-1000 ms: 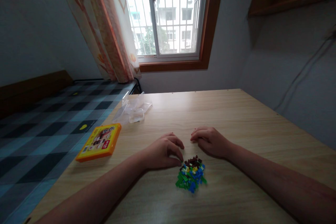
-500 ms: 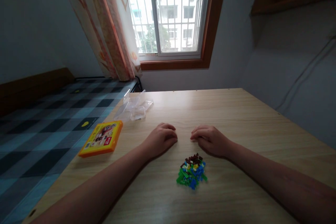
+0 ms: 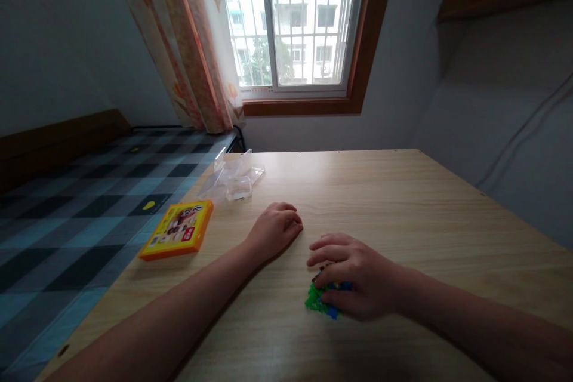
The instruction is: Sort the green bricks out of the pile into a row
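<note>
A small heap of tiny building bricks (image 3: 319, 303), green and blue at its visible edge, lies on the wooden table (image 3: 403, 203). My right hand (image 3: 353, 277) rests over most of the heap, fingers curled down onto it; what they grip is hidden. My left hand (image 3: 275, 230) lies on the table to the left and beyond the heap, fingers curled under in a loose fist, apart from the bricks.
An orange and yellow box (image 3: 179, 237) lies flat near the table's left edge. Clear plastic packaging (image 3: 235, 178) sits at the far left corner. A bed with a checked cover (image 3: 67, 215) stands left of the table, a window and curtain beyond.
My right hand moved back and down onto the brick heap, covering most of it. My left hand drew away from the heap earlier and now stays put.
</note>
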The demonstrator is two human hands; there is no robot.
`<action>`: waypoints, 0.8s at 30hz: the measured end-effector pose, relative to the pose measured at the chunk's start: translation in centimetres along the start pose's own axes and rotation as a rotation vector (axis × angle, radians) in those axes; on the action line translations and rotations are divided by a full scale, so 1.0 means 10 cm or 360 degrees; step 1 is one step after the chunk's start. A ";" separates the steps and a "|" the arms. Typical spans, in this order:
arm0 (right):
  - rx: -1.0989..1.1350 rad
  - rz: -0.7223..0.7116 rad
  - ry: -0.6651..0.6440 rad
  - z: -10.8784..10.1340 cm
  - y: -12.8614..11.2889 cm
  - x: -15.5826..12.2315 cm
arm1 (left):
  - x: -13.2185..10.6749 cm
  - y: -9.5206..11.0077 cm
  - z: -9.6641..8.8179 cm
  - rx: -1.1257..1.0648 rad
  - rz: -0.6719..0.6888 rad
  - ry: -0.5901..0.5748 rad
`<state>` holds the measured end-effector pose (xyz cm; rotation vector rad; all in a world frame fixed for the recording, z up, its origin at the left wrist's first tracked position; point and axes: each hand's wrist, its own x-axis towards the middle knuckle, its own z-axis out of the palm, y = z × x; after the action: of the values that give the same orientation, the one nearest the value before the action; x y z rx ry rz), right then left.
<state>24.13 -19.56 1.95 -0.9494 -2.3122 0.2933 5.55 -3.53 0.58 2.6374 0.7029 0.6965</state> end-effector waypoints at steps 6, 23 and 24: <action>-0.0075 -0.0006 -0.0035 0.01 0.00 -0.01 | 0.00 0.00 0.00 -0.0003 0.0012 0.0021; -0.0098 0.0098 0.0203 0.06 0.04 0.02 | 0.00 -0.01 0.03 -0.0008 0.0102 -0.0008; -0.0089 0.0147 0.0245 0.04 0.07 0.02 | 0.00 -0.01 0.02 -0.0012 0.0109 -0.0015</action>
<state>24.18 -18.90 1.38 -1.0700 -2.1500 0.1874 5.61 -3.53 0.34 2.6673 0.6087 0.7032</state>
